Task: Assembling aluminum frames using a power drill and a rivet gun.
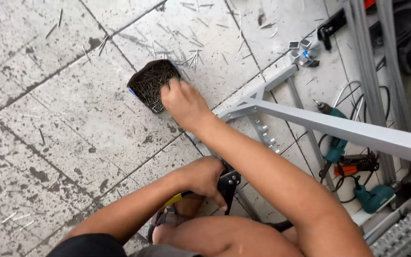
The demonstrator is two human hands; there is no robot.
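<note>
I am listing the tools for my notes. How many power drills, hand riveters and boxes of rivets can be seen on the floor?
Drills: 2, one near the frame, one lower
Riveter, in left hand: 1
Box of rivets, right hand reaching in: 1
Total: 4

My arms were bare from the wrists up past the elbows, with no sleeves showing on either one. My right hand [182, 102] and my left hand [204, 176] wore no gloves, rings or watch that could be seen. My knees and thighs at the near edge were bare too. At the near left, a strip of black cloth covered part of me, and beside it lay a bit of grey fabric.
</note>
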